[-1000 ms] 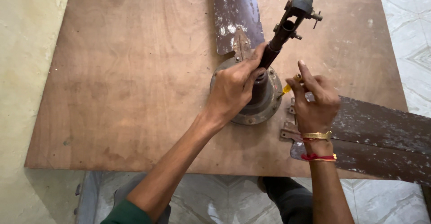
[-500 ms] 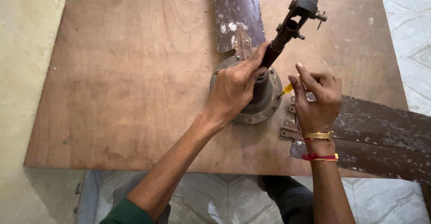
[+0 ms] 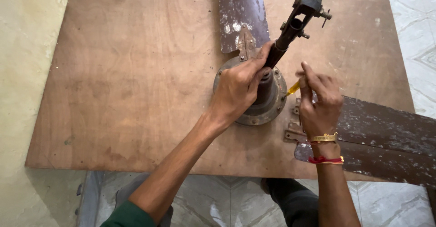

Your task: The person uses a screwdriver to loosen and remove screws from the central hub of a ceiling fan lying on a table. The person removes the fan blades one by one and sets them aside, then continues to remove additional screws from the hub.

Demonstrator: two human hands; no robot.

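Observation:
A rusty ceiling fan motor (image 3: 268,111) lies on a brown plywood board (image 3: 136,72). Its dark rod (image 3: 295,24) sticks up toward the camera. My left hand (image 3: 238,88) is wrapped around the base of the rod, on top of the motor. My right hand (image 3: 320,102) holds a small yellow-handled screwdriver (image 3: 293,89) whose tip points at the motor's right side. One worn brown blade (image 3: 240,13) runs away from the motor at the top. Two more blades (image 3: 386,136) lie to the right, under my right wrist.
The board rests above a pale tiled floor (image 3: 408,18). A cream surface (image 3: 22,72) lies to its left. My dark trouser legs (image 3: 290,202) show below the board's near edge. A metal blade bracket (image 3: 293,131) lies beside the motor.
Hardly anything has shifted. My right hand has moved a little at the motor's right side; my left hand keeps its grip on the rod.

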